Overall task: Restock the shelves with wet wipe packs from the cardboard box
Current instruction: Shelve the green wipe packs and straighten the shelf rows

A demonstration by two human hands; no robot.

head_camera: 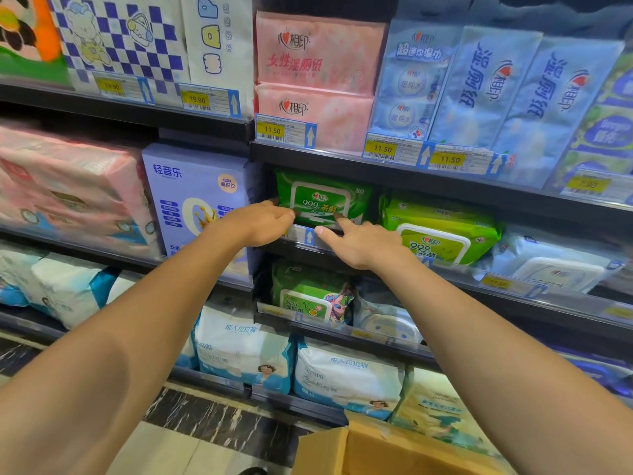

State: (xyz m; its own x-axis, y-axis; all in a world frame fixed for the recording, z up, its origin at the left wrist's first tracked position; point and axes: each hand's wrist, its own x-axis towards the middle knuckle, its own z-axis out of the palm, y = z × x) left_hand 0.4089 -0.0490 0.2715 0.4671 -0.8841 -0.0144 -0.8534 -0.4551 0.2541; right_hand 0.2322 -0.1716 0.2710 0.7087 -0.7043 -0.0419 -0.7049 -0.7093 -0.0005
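Note:
A dark green wet wipe pack (323, 197) stands at the left end of the middle shelf (479, 289). My left hand (257, 222) rests against its lower left edge, fingers curled around the corner. My right hand (359, 243) is spread open, its index fingertip touching the pack's lower right edge. Beside it, to the right, lie lighter green wipe packs (442, 231) stacked flat. The cardboard box (376, 447) sits open at the bottom of the view, below my right forearm; its inside is out of sight.
Pink packs (318, 53) and blue packs (479, 90) fill the shelf above, behind yellow price tags. A purple tissue box (195, 197) stands left of the green pack. More wipes (308, 293) and white diaper bags (346, 375) occupy the lower shelves. Tiled floor lies bottom left.

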